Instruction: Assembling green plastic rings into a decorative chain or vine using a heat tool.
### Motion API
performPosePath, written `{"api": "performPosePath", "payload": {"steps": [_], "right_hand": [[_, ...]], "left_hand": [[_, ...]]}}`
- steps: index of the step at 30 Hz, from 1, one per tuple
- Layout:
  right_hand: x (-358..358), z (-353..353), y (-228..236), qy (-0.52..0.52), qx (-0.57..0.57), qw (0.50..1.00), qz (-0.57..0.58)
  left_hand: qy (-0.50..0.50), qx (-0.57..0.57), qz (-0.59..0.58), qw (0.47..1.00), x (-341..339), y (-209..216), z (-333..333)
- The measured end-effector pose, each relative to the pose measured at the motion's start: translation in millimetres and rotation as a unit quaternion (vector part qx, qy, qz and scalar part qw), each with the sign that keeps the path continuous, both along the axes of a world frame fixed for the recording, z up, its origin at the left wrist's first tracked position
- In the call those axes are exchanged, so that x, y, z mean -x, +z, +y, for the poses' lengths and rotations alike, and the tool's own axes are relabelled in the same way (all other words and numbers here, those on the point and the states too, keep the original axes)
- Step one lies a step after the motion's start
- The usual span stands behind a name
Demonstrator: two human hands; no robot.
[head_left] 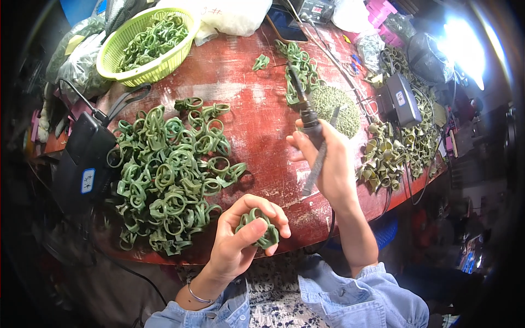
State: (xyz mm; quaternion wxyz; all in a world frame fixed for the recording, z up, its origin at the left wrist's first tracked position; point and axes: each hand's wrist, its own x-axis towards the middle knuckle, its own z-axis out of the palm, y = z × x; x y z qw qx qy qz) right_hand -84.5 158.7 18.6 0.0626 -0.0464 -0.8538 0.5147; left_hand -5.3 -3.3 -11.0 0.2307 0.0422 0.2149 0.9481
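So my left hand [240, 240] is curled around a little cluster of green loop-shaped wax pieces [257, 227], thumb pressed across the front and fingers wrapped behind, held just off the near edge of the worn red round table [257, 109]. My right hand [328, 164] is closed on a dark pen-style heated tool with a cord [309, 123], and there's a flat grey metal file [320, 158] tucked in the same grip, pointing down toward my lap.

Going by looks, the cluster is really light and kinda fragile. The loops are thin, so I'd guess they bend or snap if squeezed hard. Best place to hold seems to be the thicker joined bits in the middle, not the outer rings, and that's about where my thumb sits now. The surface looks a bit smooth, so it could slip.

Containers: a lime-green plastic mesh basket [117, 52] at the far left of the table is piled with more of the same green loops. No other bin that I can make out; the rest is loose. A big heap of green rings [169, 169] sits to my left on the table, and a paler olive heap [394, 150] is on the right by a black box-shaped power adapter [402, 98]. Another black box [85, 158] sits at the left edge.
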Motion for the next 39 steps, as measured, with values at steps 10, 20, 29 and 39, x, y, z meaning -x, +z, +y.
{"api": "performPosePath", "payload": {"steps": [10, 20, 29, 39], "right_hand": [[-58.0, -4.9, 19.6, 0.072, 0.111, 0.990, 0.039], [-85.4, 2.6, 26.1, 0.145, -0.037, 0.983, 0.105], [-97.4, 17.9, 19.9, 0.179, 0.058, 0.971, 0.150], [-117.9, 17.6, 6.9, -0.015, 0.150, 0.982, 0.109]], "left_hand": [[0.004, 0.135, -0.049, 0.990, 5.4, 13.7, 0.2], [-0.040, 0.231, -0.129, 0.963, 3.2, 18.4, 9.5], [0.000, 0.212, -0.013, 0.977, -2.0, 28.5, 17.2], [0.042, 0.301, -0.001, 0.953, 0.7, 22.0, 27.0]]}}
